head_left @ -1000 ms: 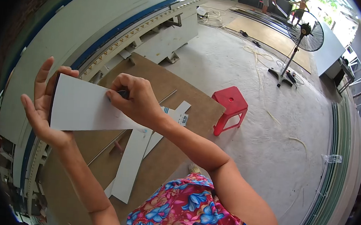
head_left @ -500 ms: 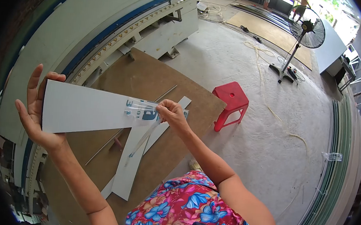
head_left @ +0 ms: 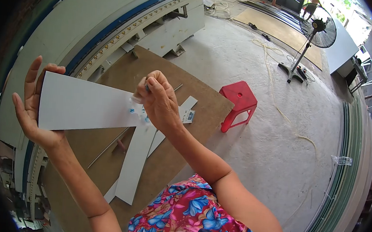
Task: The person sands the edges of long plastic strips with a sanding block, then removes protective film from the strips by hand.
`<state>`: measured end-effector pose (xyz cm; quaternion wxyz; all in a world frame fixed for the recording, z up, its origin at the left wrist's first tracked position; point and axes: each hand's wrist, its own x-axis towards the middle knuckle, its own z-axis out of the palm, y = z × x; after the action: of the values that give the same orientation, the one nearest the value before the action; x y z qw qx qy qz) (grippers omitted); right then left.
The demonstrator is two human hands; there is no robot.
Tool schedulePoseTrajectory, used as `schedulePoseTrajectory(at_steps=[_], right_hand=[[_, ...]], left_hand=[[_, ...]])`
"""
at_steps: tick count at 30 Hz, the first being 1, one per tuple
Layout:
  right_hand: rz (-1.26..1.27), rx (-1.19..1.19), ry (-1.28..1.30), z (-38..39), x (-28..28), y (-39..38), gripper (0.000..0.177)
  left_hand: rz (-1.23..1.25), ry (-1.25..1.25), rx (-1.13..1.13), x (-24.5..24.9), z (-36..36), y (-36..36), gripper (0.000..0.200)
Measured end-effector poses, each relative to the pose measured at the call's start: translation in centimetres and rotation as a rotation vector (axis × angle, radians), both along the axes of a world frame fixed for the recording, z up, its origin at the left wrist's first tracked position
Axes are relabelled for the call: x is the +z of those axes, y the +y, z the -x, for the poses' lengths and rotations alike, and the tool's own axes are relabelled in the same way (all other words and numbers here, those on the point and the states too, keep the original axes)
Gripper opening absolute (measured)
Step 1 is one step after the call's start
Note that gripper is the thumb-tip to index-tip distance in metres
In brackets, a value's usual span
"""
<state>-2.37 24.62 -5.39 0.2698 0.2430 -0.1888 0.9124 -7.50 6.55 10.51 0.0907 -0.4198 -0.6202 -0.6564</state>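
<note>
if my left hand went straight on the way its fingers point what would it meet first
Probably the big pale machine beyond the left hand, though how far beyond is unclear from this view.

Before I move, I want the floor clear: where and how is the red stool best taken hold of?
Probably take the red stool by its seat edge farthest from the board, coming from that side: it stands upright, its flat seat is bare, and the board's corner lies close to the opposite edge.

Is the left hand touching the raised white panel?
Touching. The head view shows the wide end of the white panel against the palm of the left hand.
</note>
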Motion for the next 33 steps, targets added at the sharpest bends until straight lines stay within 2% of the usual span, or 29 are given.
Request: schedulePoseTrajectory(at_steps=[3,8,10,13,16,17,20,23,29,33], right_hand=[[-0.006,-0.006,-0.073,0.1,-1.4,0.8,0.012],[-0.247,-0.27,-0.351,-0.5,-5.7,2.6,0.013],[-0.239,-0.253,-0.376,-0.4,-8.7,4.0,0.015],[-0.625,-0.669,-0.568,-0.7,-12.8,4.0,0.015],[-1.03,-0.825,-0.597,-2.7,-12.7,3.7,0.022],[-1.086,-0.806,-0.643,-2.9,-13.1,3.7,0.032],[-1.194,-0.858,-0.712,-2.8,-15.1,3.5,0.027],[-1.261,-0.872,-0.656,-2.1,-18.7,4.3,0.021],[-1.377,-0.875,-0.851,-4.0,-28.9,8.0,0.02],[-1.522,-0.73,-1.21,-8.4,-36.1,11.6,0.029]], left_hand=[[-0.048,-0.008,0.049,0.3,-0.5,1.0,0.068],[-0.071,-0.041,-0.058,0.7,-0.1,0.8,0.068],[-0.081,-0.055,-0.049,0.6,0.5,0.7,0.068],[-0.061,-0.052,-0.08,0.8,1.2,0.3,0.069],[-0.068,-0.078,-0.104,0.7,1.9,-0.1,0.068],[-0.078,-0.087,-0.113,0.8,2.1,-0.2,0.068],[-0.056,-0.082,-0.1,0.8,2.6,-0.2,0.068],[-0.033,-0.1,-0.209,1.0,3.3,-0.7,0.068],[-0.027,-0.104,-0.042,1.3,4.6,-0.2,0.067],[0.014,-0.133,-0.095,1.8,6.3,-0.7,0.067]])
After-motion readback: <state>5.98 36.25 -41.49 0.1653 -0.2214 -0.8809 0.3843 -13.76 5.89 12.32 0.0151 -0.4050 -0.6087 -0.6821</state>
